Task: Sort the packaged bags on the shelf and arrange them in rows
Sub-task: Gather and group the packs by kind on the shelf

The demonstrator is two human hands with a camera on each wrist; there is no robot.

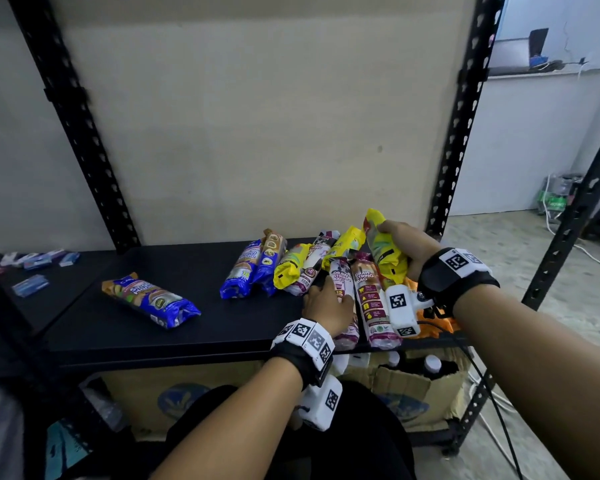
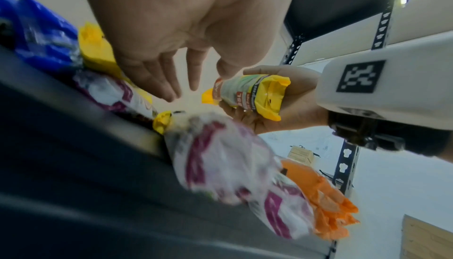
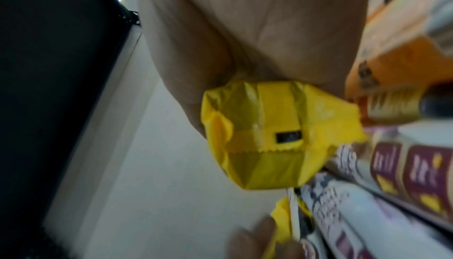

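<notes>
Right hand (image 1: pixel 404 251) grip holds the yellow bag (image 1: pixel 383 251), long axis tilted upward toward the wall; left hand (image 1: pixel 328 301) seemingly wide.

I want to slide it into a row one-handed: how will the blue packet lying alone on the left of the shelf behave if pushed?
The blue packet looks like a soft film-wrapped roll with crimped ends, so it would probably flex rather than stay rigid. Its rounded body may roll sideways on the smooth black shelf. It seems light, likely sliding easily.
</notes>
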